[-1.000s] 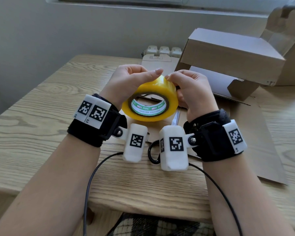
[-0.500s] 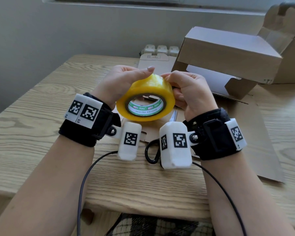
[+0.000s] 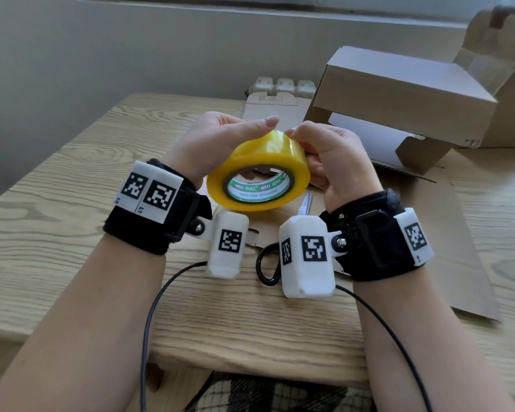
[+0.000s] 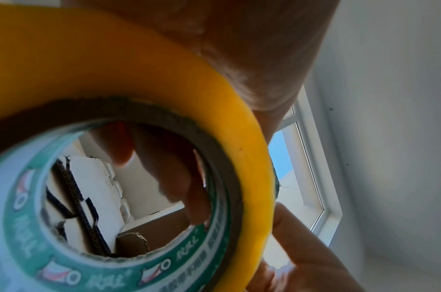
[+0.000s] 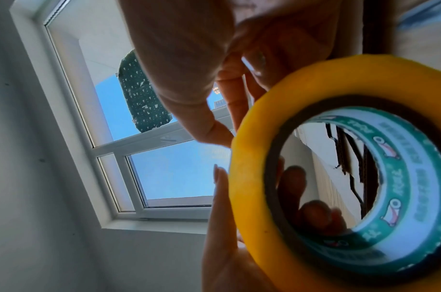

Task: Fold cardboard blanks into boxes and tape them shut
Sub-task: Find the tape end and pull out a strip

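A yellow tape roll point(image 3: 259, 171) with a green-and-white core label is held above the table between both hands. My left hand point(image 3: 229, 135) grips its left side, with the thumb lying over the top and the fingers point(image 4: 164, 168) showing through the core. My right hand point(image 3: 318, 144) curls round the right side, its thumb tip and fingertips pressed on the top of the tape point(image 5: 251, 177). A folded brown cardboard box point(image 3: 399, 93) stands behind at the right with a side flap open. Under it lies a flat cardboard blank point(image 3: 446, 239).
Scissors point(image 3: 305, 203) lie on the blank below the roll, their black handle point(image 3: 265, 269) showing between the wrist cameras. More upright cardboard point(image 3: 506, 69) stands at the far right, and an egg carton point(image 3: 283, 86) sits at the wooden table's point(image 3: 57, 233) back edge.
Both hands keep hold of the roll and have shifted only slightly. The left thumb has slid along the top of the tape and the roll has turned a little.
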Available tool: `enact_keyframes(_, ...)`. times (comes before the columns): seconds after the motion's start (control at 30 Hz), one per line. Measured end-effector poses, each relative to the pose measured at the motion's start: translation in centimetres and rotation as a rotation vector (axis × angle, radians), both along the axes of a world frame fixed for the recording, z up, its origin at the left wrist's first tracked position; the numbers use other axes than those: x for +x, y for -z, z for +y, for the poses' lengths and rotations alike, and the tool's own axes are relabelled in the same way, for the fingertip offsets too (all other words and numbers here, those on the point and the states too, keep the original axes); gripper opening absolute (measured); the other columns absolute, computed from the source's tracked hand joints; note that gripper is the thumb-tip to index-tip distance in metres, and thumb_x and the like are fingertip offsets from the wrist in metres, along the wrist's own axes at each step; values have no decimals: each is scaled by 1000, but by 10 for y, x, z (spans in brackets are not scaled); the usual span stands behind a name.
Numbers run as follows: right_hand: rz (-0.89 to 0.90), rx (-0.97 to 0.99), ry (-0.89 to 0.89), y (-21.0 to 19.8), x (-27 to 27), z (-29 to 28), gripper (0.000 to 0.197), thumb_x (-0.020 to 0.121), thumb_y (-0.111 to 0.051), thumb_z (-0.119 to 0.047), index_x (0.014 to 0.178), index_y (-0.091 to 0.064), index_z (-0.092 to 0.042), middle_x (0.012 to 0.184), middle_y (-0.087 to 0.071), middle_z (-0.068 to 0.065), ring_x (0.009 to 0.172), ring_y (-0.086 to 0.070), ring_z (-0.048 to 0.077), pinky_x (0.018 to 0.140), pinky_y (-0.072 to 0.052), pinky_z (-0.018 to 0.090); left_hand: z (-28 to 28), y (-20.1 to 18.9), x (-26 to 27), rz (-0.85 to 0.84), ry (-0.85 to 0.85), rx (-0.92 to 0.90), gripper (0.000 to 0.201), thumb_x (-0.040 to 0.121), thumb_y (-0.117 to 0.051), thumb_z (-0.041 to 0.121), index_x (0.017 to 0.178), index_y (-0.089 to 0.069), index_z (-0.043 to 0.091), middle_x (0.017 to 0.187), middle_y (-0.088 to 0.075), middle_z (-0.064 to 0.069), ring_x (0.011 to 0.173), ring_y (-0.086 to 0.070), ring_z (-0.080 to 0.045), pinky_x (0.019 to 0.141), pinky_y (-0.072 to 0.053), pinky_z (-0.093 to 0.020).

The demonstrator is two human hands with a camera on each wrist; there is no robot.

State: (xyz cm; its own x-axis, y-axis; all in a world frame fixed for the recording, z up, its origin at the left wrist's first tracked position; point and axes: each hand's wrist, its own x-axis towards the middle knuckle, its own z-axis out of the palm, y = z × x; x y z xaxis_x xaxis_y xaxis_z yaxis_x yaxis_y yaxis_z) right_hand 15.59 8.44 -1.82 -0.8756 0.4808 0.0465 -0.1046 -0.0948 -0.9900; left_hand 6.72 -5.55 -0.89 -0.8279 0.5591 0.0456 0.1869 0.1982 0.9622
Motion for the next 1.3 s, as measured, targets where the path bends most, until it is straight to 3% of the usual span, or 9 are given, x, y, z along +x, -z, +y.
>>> enact_keyframes(0.1,16,63,17,1,-1,0,13,90,-60,-5,79,-67,-6,39,-46,-11,32,-42,2,37,-33,13,-2,-1,-2,30,4,-55,72,64,-73,63,96,-71,-1,89,-73,-18,78,-71,-28,77,-57,-38)
enact_keyframes(0.23,52,180,68,2,-4,-2,19,90,-55,-2,83,-72,-4,51,-59,-8,47,-53,2,51,-47,19,-2,-2,-4,23,5,-29,46,76,-69,51,83,-68,6,74,-69,-9,65,-67,-19,64,-54,-27)
enact_keyframes(0.4,143,462,181,6,-10,-2,21,84,-66,-43,90,-66,-23,90,-68,-3,86,-64,15,80,-55,38,-7,-2,-4,114,-30,85,53,68,-82,46,86,-73,-3,76,-71,-20,66,-67,-22,63,-51,-30)
enact_keyframes(0.47,165,621,255,7,-10,0,25,86,-66,-47,88,-53,-25,92,-59,-3,83,-56,13,78,-51,35,-8,-3,-2,212,-31,136,50,64,-80,53,79,-76,5,82,-70,-25,67,-64,-22,64,-47,-34)
enact_keyframes(0.57,150,731,251,7,-10,3,26,91,-59,-47,82,-45,-28,87,-50,1,75,-46,13,70,-42,31,-7,-3,2,283,-33,169,35,66,-80,50,72,-76,17,73,-73,-8,65,-65,-14,63,-50,-30)
enact_keyframes(0.7,73,930,264,6,-6,2,22,101,-48,-38,88,-44,-20,80,-43,-6,73,-42,11,66,-31,30,-3,0,4,368,-55,143,23,72,-82,41,75,-75,19,68,-72,4,61,-64,-6,58,-50,-21)
enact_keyframes(0.87,41,1131,250,3,-1,0,17,103,-38,-27,90,-40,-18,72,-44,-8,72,-44,19,62,-27,33,-2,0,7,463,-37,79,25,73,-84,37,81,-77,14,71,-73,3,59,-65,-1,57,-47,-14)
enact_keyframes(1.07,47,1183,236,1,2,0,16,100,-38,-18,85,-42,-14,61,-40,-7,66,-44,23,60,-27,33,-5,-2,8,510,-27,-5,36,69,-82,50,82,-78,17,73,-74,2,70,-71,-17,66,-59,-39)
enact_keyframes(1.3,100,1004,178,-3,2,1,18,95,-44,-13,78,-48,-11,60,-41,-8,59,-40,11,58,-31,32,-7,-3,8,499,5,4,34,71,-83,46,84,-78,15,75,-74,-2,74,-72,-23,70,-58,-48)
